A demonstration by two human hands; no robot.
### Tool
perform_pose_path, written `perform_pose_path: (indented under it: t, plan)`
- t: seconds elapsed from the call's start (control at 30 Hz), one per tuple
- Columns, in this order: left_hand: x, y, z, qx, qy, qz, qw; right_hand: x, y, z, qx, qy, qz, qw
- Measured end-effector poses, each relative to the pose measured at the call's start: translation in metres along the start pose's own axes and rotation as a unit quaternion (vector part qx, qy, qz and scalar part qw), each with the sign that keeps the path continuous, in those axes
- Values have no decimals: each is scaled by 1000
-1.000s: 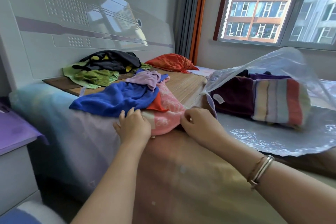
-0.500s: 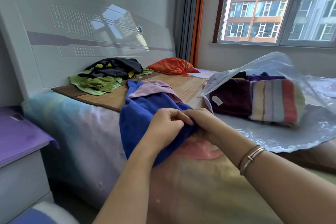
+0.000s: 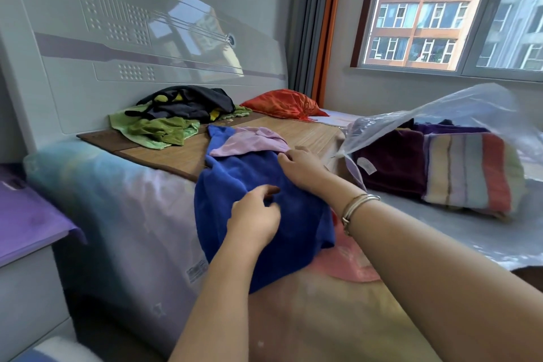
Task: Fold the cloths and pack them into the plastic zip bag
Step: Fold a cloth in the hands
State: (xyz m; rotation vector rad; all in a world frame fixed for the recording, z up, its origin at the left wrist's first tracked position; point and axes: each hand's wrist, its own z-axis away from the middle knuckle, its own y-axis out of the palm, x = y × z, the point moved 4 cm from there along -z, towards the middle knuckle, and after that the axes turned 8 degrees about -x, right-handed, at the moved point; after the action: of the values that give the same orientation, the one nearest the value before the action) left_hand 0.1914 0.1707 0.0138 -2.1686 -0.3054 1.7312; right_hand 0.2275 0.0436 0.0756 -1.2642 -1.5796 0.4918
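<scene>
Blue cloth [image 3: 296, 215] draped over the near edge of the bed [image 3: 123, 200], hanging partly down its side. Pinched by the left hand [image 3: 255, 220] at a fold near the middle; gripped at its upper edge by the right hand [image 3: 304, 169], beside a lilac cloth [image 3: 249, 141] lying on top. Pink cloth [image 3: 349, 262] underneath, toward the right. Plastic zip bag [image 3: 440, 115] open on the bed's right side, with folded striped cloth [image 3: 467, 170] and maroon cloth [image 3: 393, 165] inside. Green and black cloths [image 3: 176, 115] heaped by the headboard.
</scene>
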Motion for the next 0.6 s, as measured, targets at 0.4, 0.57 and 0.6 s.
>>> perform_pose_path:
  t: [0.4,0.57,0.6]
  plan:
    - [-48,-12,29,-213,74,26,974,10,-91,74,-122,-136,-153,971]
    - [-73,-6,57,-198,154,-63,966,-11,-157,130,-172,-97,-281,939]
    - [-77,-7,64,-193,158,-84,965,-15,-167,142,-172,-89,-297,935]
